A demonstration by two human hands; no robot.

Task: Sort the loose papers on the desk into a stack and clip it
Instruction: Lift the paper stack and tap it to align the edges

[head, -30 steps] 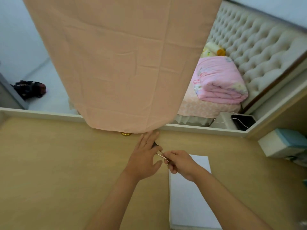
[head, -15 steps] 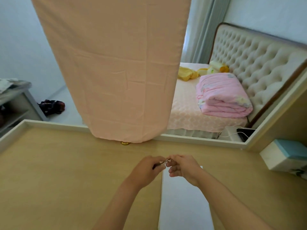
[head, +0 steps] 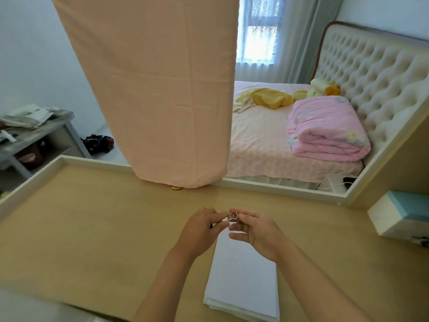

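A stack of white papers (head: 243, 282) lies squared up on the light wooden desk (head: 92, 228), just below my hands. A small binder clip (head: 232, 216) with rose-coloured wire handles is held above the stack's far end. My left hand (head: 199, 231) pinches the clip's body, which is mostly hidden by the fingers. My right hand (head: 255, 231) touches the wire loop with thumb and forefinger. The clip looks clear of the paper.
A peach cloth (head: 157, 89) hangs down to the desk's far edge, with a small brass knob (head: 176, 188) under it. A white and blue box (head: 401, 217) sits at the right. Beyond the desk rim are a bed, a pink quilt (head: 325, 131) and a cluttered side table (head: 30, 126).
Both hands came together and lifted the clip off the desk above the stack's far end. The camera tilted up, showing more of the room.
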